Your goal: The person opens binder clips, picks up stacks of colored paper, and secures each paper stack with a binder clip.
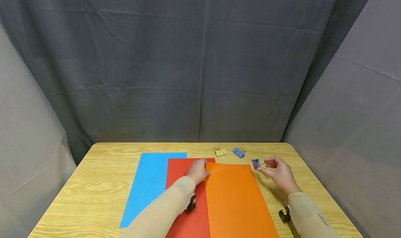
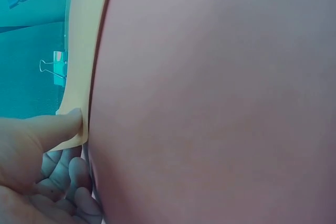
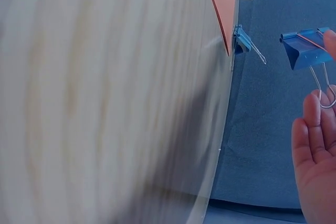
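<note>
My left hand (image 1: pixel 198 171) pinches the upper left corner of an orange sheet (image 1: pixel 239 199), thumb on top and fingers below in the left wrist view. The sheet overlaps a red sheet (image 1: pixel 177 170), which overlaps a light blue sheet (image 1: pixel 153 182). My right hand (image 1: pixel 282 175) holds a dark blue binder clip (image 1: pixel 255 164) just off the orange sheet's upper right corner. In the right wrist view, this clip (image 3: pixel 302 53) is apart from the sheet, with its wire handles at the thumb and fingers.
Behind the sheets, a yellow binder clip (image 1: pixel 220 152) and another blue binder clip (image 1: pixel 239 152) lie on the wooden table (image 1: pixel 84 192). Dark cloth (image 1: pixel 156 74) hangs behind the table, and a lighter cloth (image 1: pixel 351 126) runs along the right side.
</note>
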{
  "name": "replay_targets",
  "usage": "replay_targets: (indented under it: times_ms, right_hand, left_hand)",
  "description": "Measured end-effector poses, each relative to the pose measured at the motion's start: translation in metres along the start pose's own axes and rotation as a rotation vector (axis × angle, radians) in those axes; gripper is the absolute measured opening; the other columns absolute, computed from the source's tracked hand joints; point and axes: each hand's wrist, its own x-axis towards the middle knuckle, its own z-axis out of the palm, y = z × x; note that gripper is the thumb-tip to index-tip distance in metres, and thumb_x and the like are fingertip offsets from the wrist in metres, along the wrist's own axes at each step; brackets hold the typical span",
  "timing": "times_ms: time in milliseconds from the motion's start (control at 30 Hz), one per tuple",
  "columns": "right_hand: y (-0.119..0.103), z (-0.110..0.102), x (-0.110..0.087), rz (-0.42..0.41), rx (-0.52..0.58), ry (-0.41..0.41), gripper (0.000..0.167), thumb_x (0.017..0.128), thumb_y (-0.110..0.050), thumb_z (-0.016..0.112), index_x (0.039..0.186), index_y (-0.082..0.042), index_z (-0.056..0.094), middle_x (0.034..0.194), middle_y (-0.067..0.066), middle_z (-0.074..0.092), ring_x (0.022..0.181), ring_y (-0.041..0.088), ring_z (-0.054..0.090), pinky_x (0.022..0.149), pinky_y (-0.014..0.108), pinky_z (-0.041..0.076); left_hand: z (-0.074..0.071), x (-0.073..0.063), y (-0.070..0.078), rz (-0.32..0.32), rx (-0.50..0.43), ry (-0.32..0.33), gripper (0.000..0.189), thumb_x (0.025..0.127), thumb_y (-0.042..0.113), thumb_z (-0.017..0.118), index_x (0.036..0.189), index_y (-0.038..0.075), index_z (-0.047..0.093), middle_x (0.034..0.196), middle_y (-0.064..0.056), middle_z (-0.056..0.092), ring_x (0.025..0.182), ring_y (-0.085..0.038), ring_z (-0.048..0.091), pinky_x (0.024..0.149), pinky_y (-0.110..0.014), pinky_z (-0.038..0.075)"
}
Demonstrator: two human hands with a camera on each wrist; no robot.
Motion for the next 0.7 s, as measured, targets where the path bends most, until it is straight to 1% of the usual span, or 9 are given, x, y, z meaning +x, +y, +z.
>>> replay_targets:
  times_ms: [133, 267, 333, 500, 567, 700]
  right_hand:
    - [-0.002, 0.001, 0.0, -0.004, -0.004, -0.005, 0.057, 0.089, -0.037, 0.082, 0.128, 0.0, 0.061, 0.12, 0.021, 0.067, 0.11, 0.036, 0.065, 0.098, 0.054, 0.053]
    - [-0.004, 0.003, 0.001, -0.022, -0.016, -0.014, 0.054, 0.088, -0.036, 0.083, 0.126, -0.002, 0.062, 0.119, 0.02, 0.068, 0.108, 0.035, 0.066, 0.098, 0.053, 0.053]
    - [-0.005, 0.004, 0.002, -0.033, -0.031, -0.018, 0.052, 0.088, -0.034, 0.083, 0.125, -0.002, 0.063, 0.118, 0.019, 0.068, 0.106, 0.033, 0.066, 0.097, 0.051, 0.054]
    - [-0.01, 0.007, 0.004, -0.056, -0.06, -0.028, 0.05, 0.087, -0.03, 0.084, 0.124, -0.003, 0.065, 0.117, 0.016, 0.069, 0.104, 0.031, 0.067, 0.097, 0.05, 0.054]
    - [-0.013, 0.008, 0.003, -0.057, -0.062, -0.034, 0.049, 0.087, -0.03, 0.085, 0.123, -0.004, 0.066, 0.116, 0.016, 0.069, 0.104, 0.032, 0.067, 0.097, 0.052, 0.054]
    - [-0.016, 0.01, 0.003, -0.072, -0.075, -0.037, 0.047, 0.086, -0.029, 0.085, 0.121, -0.004, 0.067, 0.115, 0.015, 0.07, 0.103, 0.031, 0.067, 0.095, 0.052, 0.054]
  left_hand:
    - [-0.001, -0.002, 0.001, 0.003, -0.001, 0.003, 0.035, 0.088, 0.015, 0.083, 0.082, 0.009, 0.049, 0.07, -0.003, 0.04, 0.062, -0.019, 0.041, 0.06, -0.03, 0.033]
    - [-0.001, -0.004, 0.003, 0.015, -0.001, 0.009, 0.033, 0.088, 0.013, 0.083, 0.083, 0.008, 0.05, 0.07, -0.004, 0.041, 0.063, -0.02, 0.042, 0.06, -0.031, 0.033]
    - [-0.001, -0.005, 0.004, 0.017, 0.003, 0.009, 0.03, 0.088, 0.013, 0.082, 0.086, 0.007, 0.053, 0.071, -0.004, 0.042, 0.063, -0.019, 0.043, 0.061, -0.031, 0.034]
    - [0.001, -0.004, 0.003, 0.014, 0.002, 0.006, 0.027, 0.089, 0.013, 0.081, 0.094, 0.004, 0.056, 0.075, -0.006, 0.047, 0.066, -0.02, 0.046, 0.062, -0.032, 0.037]
    - [0.001, -0.004, 0.003, 0.011, -0.001, 0.004, 0.027, 0.09, 0.013, 0.081, 0.095, 0.004, 0.056, 0.076, -0.006, 0.049, 0.066, -0.02, 0.047, 0.062, -0.032, 0.037]
    - [0.001, -0.004, 0.002, 0.006, -0.006, -0.002, 0.026, 0.09, 0.014, 0.08, 0.096, 0.005, 0.056, 0.077, -0.006, 0.05, 0.067, -0.02, 0.047, 0.062, -0.032, 0.038]
